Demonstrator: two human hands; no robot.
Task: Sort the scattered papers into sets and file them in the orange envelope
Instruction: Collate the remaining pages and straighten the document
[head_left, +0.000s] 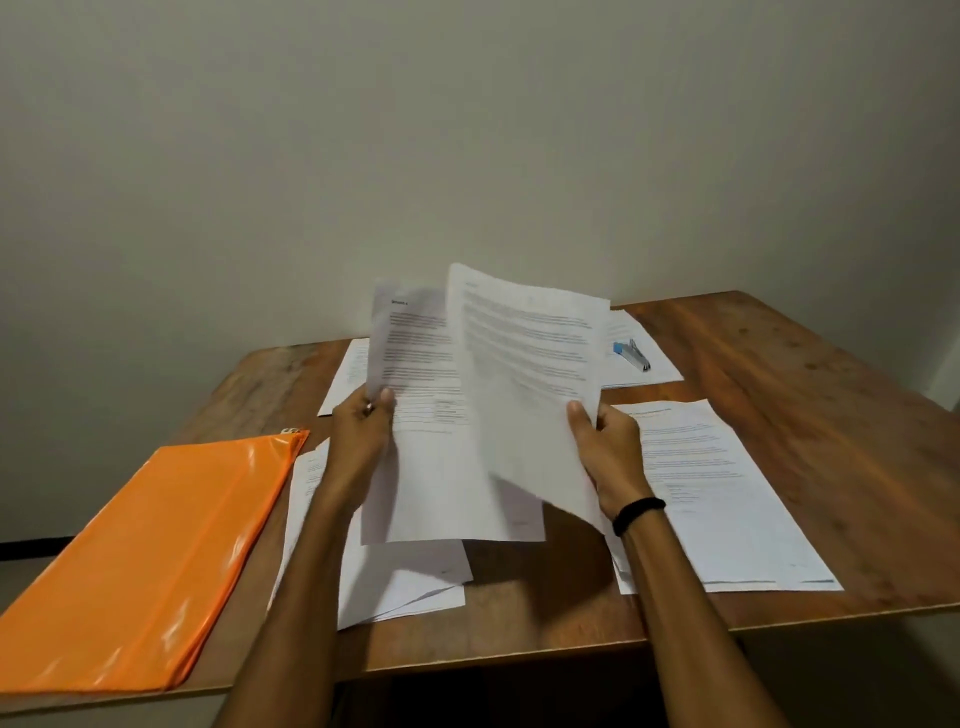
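Note:
My left hand (362, 431) pinches a printed sheet (415, 395) by its left edge and holds it up over the table. My right hand (608, 447) grips a second printed sheet (524, 374), which overlaps the first in front. Both sheets hang above the middle of the table. The orange envelope (150, 561) lies flat at the table's left, reaching over the front left corner. More papers lie on the table: a pile (400, 582) under my left arm, a set (727, 493) at the right, one sheet (348, 374) at the back left.
The wooden table (810, 395) stands against a plain wall. A blue stapler (631, 353) rests on a set of papers (639, 358) at the back right. A black band circles my right wrist.

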